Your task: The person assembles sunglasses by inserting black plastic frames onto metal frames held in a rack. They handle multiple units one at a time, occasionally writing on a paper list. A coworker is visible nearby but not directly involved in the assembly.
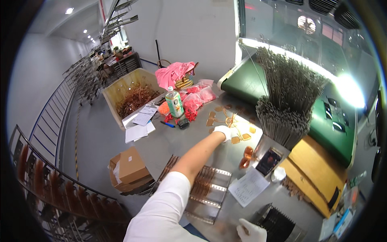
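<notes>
My left hand (223, 132), in a white glove, stretches far across the grey table to a moulded sprue of amber lenses (231, 121). Its fingers look closed on the near left side of that sprue, though the hand itself partly covers the grip. Flat amber lenses branch out from a ring-shaped middle under bright light. Low at the right, my right hand (252, 232), also white-gloved, holds nothing I can see, thumb and finger apart. It is beside a black slotted rack (276, 224). Under my left arm lies a metal rack (209, 187) with rows of thin brown pieces.
A bundle of thin metal rods (288, 97) stands at the right by a green conveyor belt (242, 82). Nearby are a phone (269, 161), handwritten paper (248, 186) and brown glasses (246, 157). A bottle (174, 103), bin (111, 97) and cardboard box (131, 165) stand left.
</notes>
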The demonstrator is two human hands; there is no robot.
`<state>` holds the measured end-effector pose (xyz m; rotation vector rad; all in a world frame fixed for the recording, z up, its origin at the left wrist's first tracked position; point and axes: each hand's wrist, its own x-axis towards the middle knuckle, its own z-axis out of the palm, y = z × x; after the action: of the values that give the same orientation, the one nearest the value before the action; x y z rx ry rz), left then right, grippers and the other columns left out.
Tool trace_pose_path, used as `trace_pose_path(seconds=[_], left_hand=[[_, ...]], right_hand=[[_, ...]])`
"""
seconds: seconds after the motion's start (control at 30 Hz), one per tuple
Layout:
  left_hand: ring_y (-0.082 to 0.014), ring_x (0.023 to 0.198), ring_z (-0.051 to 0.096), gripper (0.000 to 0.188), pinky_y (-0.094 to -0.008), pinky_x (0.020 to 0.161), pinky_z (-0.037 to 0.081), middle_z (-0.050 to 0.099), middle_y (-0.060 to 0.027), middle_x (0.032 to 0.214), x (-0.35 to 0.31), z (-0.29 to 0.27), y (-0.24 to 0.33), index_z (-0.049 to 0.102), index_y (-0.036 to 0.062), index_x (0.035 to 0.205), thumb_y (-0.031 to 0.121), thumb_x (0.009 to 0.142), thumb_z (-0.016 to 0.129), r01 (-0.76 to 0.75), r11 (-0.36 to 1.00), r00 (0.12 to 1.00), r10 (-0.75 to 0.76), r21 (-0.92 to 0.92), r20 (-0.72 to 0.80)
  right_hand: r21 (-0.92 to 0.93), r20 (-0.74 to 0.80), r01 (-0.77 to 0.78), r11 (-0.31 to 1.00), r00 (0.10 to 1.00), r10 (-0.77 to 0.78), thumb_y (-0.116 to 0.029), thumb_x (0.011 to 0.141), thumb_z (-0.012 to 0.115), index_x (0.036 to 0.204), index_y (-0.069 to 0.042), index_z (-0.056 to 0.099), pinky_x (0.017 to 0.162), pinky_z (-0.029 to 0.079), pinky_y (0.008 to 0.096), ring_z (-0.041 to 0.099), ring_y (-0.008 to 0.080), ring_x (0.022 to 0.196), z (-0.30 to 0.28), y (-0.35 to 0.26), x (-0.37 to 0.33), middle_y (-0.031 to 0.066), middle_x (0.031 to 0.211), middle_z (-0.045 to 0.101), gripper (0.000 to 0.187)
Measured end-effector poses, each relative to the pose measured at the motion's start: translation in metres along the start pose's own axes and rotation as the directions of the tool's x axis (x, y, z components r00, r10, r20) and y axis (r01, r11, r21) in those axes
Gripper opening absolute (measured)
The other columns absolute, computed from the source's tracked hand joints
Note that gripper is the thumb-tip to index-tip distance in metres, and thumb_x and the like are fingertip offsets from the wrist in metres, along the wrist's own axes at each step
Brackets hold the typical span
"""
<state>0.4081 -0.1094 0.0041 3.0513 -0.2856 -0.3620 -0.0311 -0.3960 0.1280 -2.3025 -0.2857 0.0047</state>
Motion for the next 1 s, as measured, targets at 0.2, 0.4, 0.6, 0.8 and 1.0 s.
trace_pose_path(seconds=[0.2,0.4,0.6,0.8,1.0], left_hand=[[-0.0347,0.114,0.071,0.038,-0.0478,0.094,0.057,0.073,-0.0199,0.121,0.079,0.033,0.008,0.065,0.006,0.128,0.026,0.1,0.048,0.264,0.918,0.927,-0.326,-0.297,-0.184],[-0.0324,0.115,0.071,0.034,-0.0465,0.091,0.058,0.075,-0.0161,0.118,0.094,0.033,0.009,0.067,0.0083,0.129,0.02,0.098,0.06,0.318,0.871,0.91,-0.391,-0.373,-0.137],[-0.0279,0.115,0.071,0.044,-0.0438,0.095,0.057,0.072,-0.0118,0.131,0.052,0.003,-0.009,0.074,0.0088,0.124,0.028,0.085,0.074,0.241,0.963,0.97,-0.235,-0.12,0.065],[-0.028,0.111,0.072,0.053,-0.0405,0.096,0.058,0.075,-0.014,0.121,-0.041,-0.102,-0.041,0.078,0.0068,0.117,0.034,0.071,0.083,0.206,0.978,0.972,-0.2,-0.039,0.123],[-0.0375,0.09,0.075,0.042,-0.0456,0.083,0.06,0.076,-0.0249,0.099,-0.166,-0.143,-0.056,0.079,-0.0009,0.099,0.033,0.076,0.068,0.026,0.99,0.999,-0.021,0.14,-0.037]], right_hand=[[0.021,-0.022,-0.068,0.997,0.997,0.068,-0.014,0.092,0.076,0.114,-0.003,0.077,0.072,0.058,0.0363,0.076,0.0296,0.081,-0.021,-0.001,0.021,0.0201,0.096,0.076,0.024],[0.012,-0.059,-0.09,0.996,0.994,0.091,-0.015,0.093,0.077,0.114,-0.004,0.077,0.07,0.057,0.0357,0.074,0.027,0.075,-0.016,0.006,0.031,0.0185,0.091,0.077,0.024],[0.02,-0.085,-0.063,0.998,0.994,0.064,-0.013,0.094,0.076,0.114,-0.002,0.076,0.073,0.057,0.0352,0.075,0.0264,0.079,-0.019,0.005,0.022,0.018,0.093,0.077,0.023],[0.042,-0.153,0.021,0.999,0.988,-0.015,-0.008,0.094,0.074,0.114,0.001,0.075,0.074,0.058,0.0342,0.076,0.0255,0.08,-0.02,-0.004,-0.004,0.0188,0.091,0.077,0.023],[0.221,-0.225,-0.154,0.963,0.953,0.204,0.001,0.088,0.067,0.11,0.006,0.074,0.069,0.057,0.0261,0.075,0.0157,0.071,-0.004,-0.002,-0.051,0.0137,0.081,0.077,0.023]])
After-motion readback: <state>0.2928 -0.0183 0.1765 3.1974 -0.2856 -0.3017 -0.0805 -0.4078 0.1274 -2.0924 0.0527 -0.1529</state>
